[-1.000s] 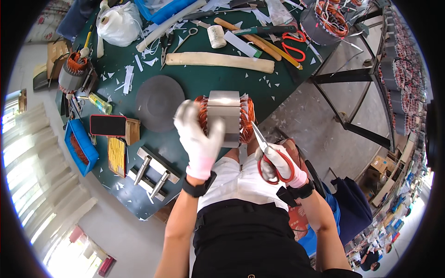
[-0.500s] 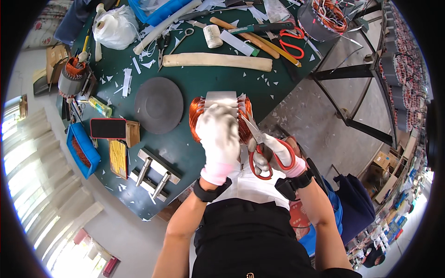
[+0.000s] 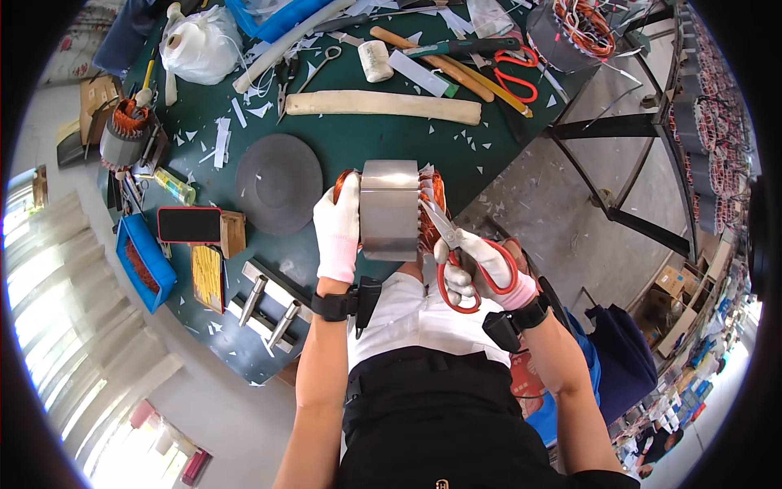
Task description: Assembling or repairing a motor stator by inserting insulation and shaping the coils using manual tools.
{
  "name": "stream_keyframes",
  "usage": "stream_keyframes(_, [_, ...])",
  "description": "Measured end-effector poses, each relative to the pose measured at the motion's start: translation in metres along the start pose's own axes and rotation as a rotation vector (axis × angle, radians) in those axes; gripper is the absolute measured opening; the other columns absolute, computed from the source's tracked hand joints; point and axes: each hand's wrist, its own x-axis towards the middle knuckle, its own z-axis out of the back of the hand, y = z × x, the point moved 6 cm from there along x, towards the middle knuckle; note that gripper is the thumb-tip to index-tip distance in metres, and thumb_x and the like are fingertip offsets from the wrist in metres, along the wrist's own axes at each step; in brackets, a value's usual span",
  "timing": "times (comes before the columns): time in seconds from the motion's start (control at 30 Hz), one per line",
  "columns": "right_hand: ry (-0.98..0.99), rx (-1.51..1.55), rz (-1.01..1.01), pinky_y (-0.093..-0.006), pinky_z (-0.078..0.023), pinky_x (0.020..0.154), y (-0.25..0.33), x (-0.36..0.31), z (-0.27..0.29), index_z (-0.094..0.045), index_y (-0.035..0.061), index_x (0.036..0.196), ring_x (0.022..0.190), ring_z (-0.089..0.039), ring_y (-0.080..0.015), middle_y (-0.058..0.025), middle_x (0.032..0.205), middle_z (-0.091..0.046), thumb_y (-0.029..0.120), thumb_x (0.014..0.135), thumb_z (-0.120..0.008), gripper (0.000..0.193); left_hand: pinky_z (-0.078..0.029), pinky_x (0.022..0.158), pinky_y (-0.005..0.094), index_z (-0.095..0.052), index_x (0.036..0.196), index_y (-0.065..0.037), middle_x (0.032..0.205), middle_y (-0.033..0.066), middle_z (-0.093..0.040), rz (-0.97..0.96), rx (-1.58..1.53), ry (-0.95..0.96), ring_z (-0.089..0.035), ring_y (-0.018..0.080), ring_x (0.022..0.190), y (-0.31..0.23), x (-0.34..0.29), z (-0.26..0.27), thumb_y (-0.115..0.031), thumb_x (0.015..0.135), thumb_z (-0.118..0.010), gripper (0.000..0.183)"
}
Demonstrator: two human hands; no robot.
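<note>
A motor stator (image 3: 389,213) with a bare metal shell lies at the near edge of the green table, copper windings (image 3: 441,196) bulging from both ends. My gloved left hand (image 3: 336,232) grips its left end, the fingers over the windings there. In my gloved right hand (image 3: 482,265) is a pair of red-handled scissors (image 3: 441,222). Their blades point up and left, against the windings and white paper edges at the stator's right end. How far the blades are apart is hard to make out.
Left of the stator lies a round grey disc (image 3: 279,184). Beyond are a cream-coloured bar (image 3: 383,107), a mallet (image 3: 375,61) and another red scissors (image 3: 516,75). A phone (image 3: 189,225) and metal fixture (image 3: 275,297) sit left. A black metal frame (image 3: 643,228) stands right.
My left hand has moved left, from across the stator's front to its left end. The stator now shows its smooth metal shell. My right hand and the scissors stay nearly in place.
</note>
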Motion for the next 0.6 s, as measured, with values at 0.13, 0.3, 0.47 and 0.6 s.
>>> stream_keyframes(0.13, [-0.153, -0.193, -0.014, -0.0239, -0.033, 0.036, 0.005, -0.006, 0.000, -0.053, 0.0048, 0.088, 0.035, -0.036, -0.0089, 0.0021, 0.048, -0.038, 0.045, 0.095, -0.038, 0.043, -0.045, 0.066, 0.0231, -0.064, 0.099, 0.006, 0.082, 0.0042, -0.063, 0.035, -0.035, -0.016, -0.053, 0.0075, 0.071, 0.005, -0.001, 0.003, -0.029, 0.088, -0.059, 0.037])
stream_keyframes(0.3, [-0.096, -0.077, 0.029, -0.0360, -0.047, 0.057, -0.004, -0.008, -0.005, -0.052, 0.0038, 0.096, 0.046, -0.047, -0.0160, -0.0034, 0.057, -0.047, 0.044, 0.096, -0.036, 0.044, -0.033, 0.049, 0.0217, -0.062, 0.087, 0.005, 0.064, -0.0025, -0.052, -0.079, -0.047, -0.151, -0.040, 0.0031, 0.055, 0.010, -0.018, 0.008, -0.026, 0.088, -0.057, 0.032])
stream_keyframes(0.47, [-0.046, -0.094, -0.034, -0.0309, -0.045, 0.048, -0.014, -0.013, 0.001, -0.052, 0.0036, 0.093, 0.042, -0.043, -0.0121, -0.0011, 0.053, -0.043, 0.044, 0.095, -0.038, 0.043, -0.032, 0.051, 0.0204, -0.060, 0.088, 0.005, 0.066, -0.0034, -0.052, -0.135, -0.059, -0.145, -0.039, 0.0022, 0.058, 0.017, -0.034, 0.014, -0.022, 0.090, -0.055, 0.028])
stream_keyframes(0.6, [-0.130, -0.356, 0.013, -0.0263, -0.040, 0.041, -0.019, -0.019, 0.005, -0.054, 0.0024, 0.088, 0.039, -0.041, -0.0102, 0.0002, 0.050, -0.041, 0.040, 0.095, -0.041, 0.040, -0.034, 0.053, 0.0202, -0.059, 0.088, 0.006, 0.068, -0.0029, -0.052, -0.175, -0.068, -0.144, -0.040, 0.0027, 0.060, 0.026, -0.041, 0.020, -0.020, 0.090, -0.054, 0.026])
